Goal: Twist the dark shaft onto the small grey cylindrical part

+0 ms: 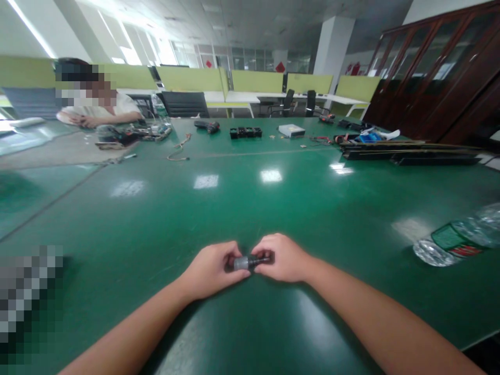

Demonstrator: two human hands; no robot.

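A small grey-and-black cylindrical part (242, 262) with a narrow dark stem lies level between my two hands, low over the green table (242, 213). My left hand (213, 268) is closed around its thicker grey end, thumb along the near side. At the other end, my right hand (283, 258) pinches the dark, ridged stem between thumb and fingers. My curled fingers hide both tips, and the part's exact kind cannot be made out.
A clear plastic bottle (457, 242) lies on its side at the right. Along the far side are a power drill (207, 126), a black block-like part (246, 133), a silver box (291, 130) and dark metal strips (410, 151). Another person (101, 104) sits at the far left.
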